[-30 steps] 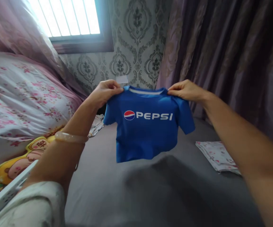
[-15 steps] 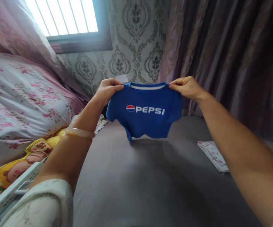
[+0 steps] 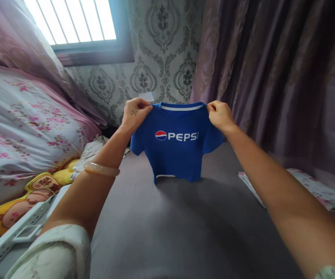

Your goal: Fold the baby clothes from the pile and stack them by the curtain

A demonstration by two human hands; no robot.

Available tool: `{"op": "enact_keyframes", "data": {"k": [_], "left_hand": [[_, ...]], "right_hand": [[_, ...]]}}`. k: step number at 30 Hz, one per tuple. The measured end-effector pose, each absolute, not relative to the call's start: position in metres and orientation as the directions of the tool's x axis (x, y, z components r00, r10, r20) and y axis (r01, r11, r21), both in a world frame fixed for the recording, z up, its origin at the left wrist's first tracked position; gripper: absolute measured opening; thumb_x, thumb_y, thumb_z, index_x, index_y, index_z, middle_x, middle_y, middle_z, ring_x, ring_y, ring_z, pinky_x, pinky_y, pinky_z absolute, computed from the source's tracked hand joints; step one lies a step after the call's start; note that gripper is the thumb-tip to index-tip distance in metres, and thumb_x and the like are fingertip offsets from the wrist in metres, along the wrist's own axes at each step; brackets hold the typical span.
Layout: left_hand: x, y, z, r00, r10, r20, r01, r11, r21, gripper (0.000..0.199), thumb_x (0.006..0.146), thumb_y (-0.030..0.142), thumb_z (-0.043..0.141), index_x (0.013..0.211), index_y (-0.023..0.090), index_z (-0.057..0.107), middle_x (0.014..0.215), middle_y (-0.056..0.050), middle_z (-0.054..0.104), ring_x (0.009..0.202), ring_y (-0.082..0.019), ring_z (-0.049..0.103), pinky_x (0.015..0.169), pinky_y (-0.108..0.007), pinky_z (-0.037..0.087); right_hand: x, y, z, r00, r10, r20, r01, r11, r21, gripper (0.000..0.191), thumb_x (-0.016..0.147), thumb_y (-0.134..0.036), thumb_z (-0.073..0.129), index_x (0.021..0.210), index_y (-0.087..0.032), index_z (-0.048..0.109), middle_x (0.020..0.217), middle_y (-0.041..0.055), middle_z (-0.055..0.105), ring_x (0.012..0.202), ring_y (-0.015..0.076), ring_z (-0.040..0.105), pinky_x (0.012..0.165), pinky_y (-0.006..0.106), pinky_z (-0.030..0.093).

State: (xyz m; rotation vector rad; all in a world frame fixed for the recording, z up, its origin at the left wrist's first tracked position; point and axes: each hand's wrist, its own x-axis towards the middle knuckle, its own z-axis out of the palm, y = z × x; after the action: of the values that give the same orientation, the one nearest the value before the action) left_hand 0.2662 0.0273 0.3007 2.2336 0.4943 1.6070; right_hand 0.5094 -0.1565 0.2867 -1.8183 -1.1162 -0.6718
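Note:
A blue short-sleeved T-shirt (image 3: 176, 151) with a white PEPSI print hangs upright between my hands, its front facing me. My left hand (image 3: 136, 113) pinches the shirt at its left shoulder, beside the white-lined collar. At the opposite shoulder, my right hand (image 3: 220, 115) grips the cloth between thumb and fingers. The shirt's lower hem reaches down to the grey sheet (image 3: 167, 232), and the sleeves droop on both sides.
Folded white cloth with a pink pattern (image 3: 315, 188) lies at the right, partly behind my right arm. At the left are floral bedding (image 3: 33, 128), yellow plush toys (image 3: 13, 213), crumpled pale cloth (image 3: 90, 151) and a white rail (image 3: 16, 234). Curtains hang behind.
The shirt hangs longer and straighter, with its hem lower. My right hand has moved slightly lower and its wrist has turned. The view has shifted a little.

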Motion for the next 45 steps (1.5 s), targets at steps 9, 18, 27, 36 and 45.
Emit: {"op": "enact_keyframes", "data": {"k": [9, 18, 27, 36, 45], "left_hand": [[0.222, -0.033, 0.301, 0.139, 0.157, 0.978, 0.276, -0.954, 0.114, 0.002, 0.086, 0.019, 0.055, 0.085, 0.019, 0.057, 0.088, -0.002, 0.053, 0.099, -0.018, 0.053, 0.095, -0.041, 0.043], [0.168, -0.065, 0.334, 0.221, 0.091, 0.971, 0.507, -0.861, -0.035, 0.008, 0.092, 0.034, 0.05, 0.089, 0.037, 0.057, 0.095, -0.002, 0.057, 0.111, -0.025, 0.052, 0.1, -0.049, 0.042], [0.229, 0.038, 0.203, 0.632, 0.506, 0.587, 0.423, -0.86, 0.285, 0.013, 0.077, 0.03, 0.06, 0.071, 0.02, 0.066, 0.07, -0.002, 0.061, 0.079, -0.019, 0.059, 0.076, -0.03, 0.048], [0.284, 0.069, 0.031, 0.659, 0.714, 0.237, 0.623, -0.695, 0.359, 0.017, 0.088, 0.023, 0.05, 0.087, 0.016, 0.065, 0.093, -0.01, 0.068, 0.091, -0.021, 0.06, 0.083, -0.031, 0.044], [0.299, 0.094, 0.007, 0.7, 0.625, 0.345, 0.573, -0.78, 0.251, 0.021, 0.095, 0.026, 0.039, 0.096, 0.018, 0.059, 0.102, -0.012, 0.062, 0.099, -0.024, 0.054, 0.09, -0.036, 0.038]], "right_hand": [[0.454, -0.203, 0.272, 0.232, 0.365, 0.901, 0.919, -0.386, -0.08, 0.041, 0.102, -0.04, 0.023, 0.115, -0.02, 0.057, 0.11, 0.0111, 0.06, 0.094, 0.0237, 0.062, 0.07, 0.034, 0.048], [0.432, -0.249, 0.326, 0.037, 0.471, 0.881, 0.993, -0.116, 0.021, 0.036, 0.1, -0.045, 0.035, 0.115, -0.028, 0.063, 0.111, 0.0059, 0.064, 0.11, 0.0272, 0.057, 0.093, 0.042, 0.044], [0.498, -0.165, 0.217, 0.18, 0.9, 0.398, 0.968, -0.091, -0.233, 0.02, 0.092, -0.027, 0.053, 0.1, -0.024, 0.072, 0.102, 0.0023, 0.072, 0.096, 0.0205, 0.064, 0.086, 0.03, 0.047], [0.509, -0.127, 0.066, 0.397, 0.914, 0.079, 0.915, -0.388, -0.115, 0.033, 0.1, -0.032, 0.035, 0.11, -0.023, 0.065, 0.114, 0.0086, 0.064, 0.104, 0.0217, 0.06, 0.082, 0.027, 0.043], [0.532, -0.101, 0.029, 0.381, 0.923, 0.051, 0.924, -0.381, -0.018, 0.036, 0.102, -0.035, 0.027, 0.114, -0.025, 0.059, 0.117, 0.0084, 0.06, 0.097, 0.0219, 0.062, 0.077, 0.03, 0.042]]}}
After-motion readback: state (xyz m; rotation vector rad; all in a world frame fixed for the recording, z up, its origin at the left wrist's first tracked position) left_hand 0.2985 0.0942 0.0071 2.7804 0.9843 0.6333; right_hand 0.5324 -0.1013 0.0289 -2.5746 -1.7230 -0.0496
